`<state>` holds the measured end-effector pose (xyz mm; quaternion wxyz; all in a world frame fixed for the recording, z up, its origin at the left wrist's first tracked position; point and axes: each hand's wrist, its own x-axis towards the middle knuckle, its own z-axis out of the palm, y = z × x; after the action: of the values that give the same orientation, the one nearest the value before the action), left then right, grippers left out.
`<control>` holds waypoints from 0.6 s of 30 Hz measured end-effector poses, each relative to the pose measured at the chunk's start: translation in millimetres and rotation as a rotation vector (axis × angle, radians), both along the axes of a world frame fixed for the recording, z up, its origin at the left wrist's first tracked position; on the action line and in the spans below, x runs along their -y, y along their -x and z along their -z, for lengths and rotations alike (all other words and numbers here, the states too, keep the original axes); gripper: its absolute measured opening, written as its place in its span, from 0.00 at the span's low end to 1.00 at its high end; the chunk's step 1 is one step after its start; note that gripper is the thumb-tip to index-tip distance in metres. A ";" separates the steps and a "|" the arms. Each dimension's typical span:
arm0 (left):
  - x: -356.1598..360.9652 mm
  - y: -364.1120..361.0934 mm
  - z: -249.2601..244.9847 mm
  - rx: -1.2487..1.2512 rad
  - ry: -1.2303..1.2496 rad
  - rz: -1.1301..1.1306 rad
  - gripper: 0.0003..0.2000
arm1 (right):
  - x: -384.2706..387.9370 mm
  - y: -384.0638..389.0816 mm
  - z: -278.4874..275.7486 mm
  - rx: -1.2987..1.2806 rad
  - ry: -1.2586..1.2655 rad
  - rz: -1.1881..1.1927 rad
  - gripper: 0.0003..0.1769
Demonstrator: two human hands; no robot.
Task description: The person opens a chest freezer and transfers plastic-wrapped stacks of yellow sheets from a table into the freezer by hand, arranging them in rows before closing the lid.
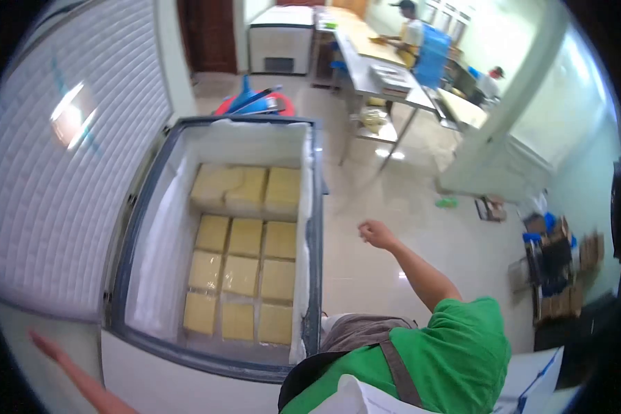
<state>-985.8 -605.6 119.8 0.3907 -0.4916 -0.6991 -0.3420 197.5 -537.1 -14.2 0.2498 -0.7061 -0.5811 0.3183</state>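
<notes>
My left hand (46,345) reaches out at the lower left with its fingers stretched, just below the near edge of the raised freezer lid (69,207). It appears apart from the lid and holds nothing I can see. Over the floor right of the chest freezer (315,228), my right hand (377,234) hangs with fingers loosely curled and nothing visible in them. Inside the freezer, pale yellow square blocks (243,276), some with a glossy wrap, lie in rows. Higher yellow blocks (245,186) with a frosty look stand at its far end.
Beyond the freezer sits a red basin (283,105) with blue items. A long metal table (355,58) stands farther back, where a person (410,31) works; another person (491,83) is farther right. Boxes and dark items (555,269) are piled along the right wall.
</notes>
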 end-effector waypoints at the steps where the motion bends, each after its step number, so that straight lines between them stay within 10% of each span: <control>1: -5.6 -12.3 -43.7 0.163 -0.041 -0.008 0.25 | 35.2 -42.1 33.0 0.205 0.011 0.078 0.14; 4: -24.2 -43.5 -114.2 0.305 -0.123 0.040 0.25 | 159.4 -108.9 69.3 0.536 0.167 0.130 0.13; 8: -45.7 -59.5 -155.2 0.358 -0.152 0.083 0.25 | 273.4 -114.5 80.7 0.148 0.744 0.324 0.19; 15: -68.7 -64.1 -178.5 0.433 -0.196 0.196 0.26 | 298.5 -57.9 45.7 0.116 0.828 0.221 0.17; 18: -70.1 -54.9 -175.8 0.482 -0.196 0.277 0.26 | 261.3 -48.0 38.9 0.354 0.489 0.010 0.20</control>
<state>-930.9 -535.5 295.7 0.2085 -0.4470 -0.6615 -0.5649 245.5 -798.4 -53.1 -0.0314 -0.7926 -0.5183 0.3196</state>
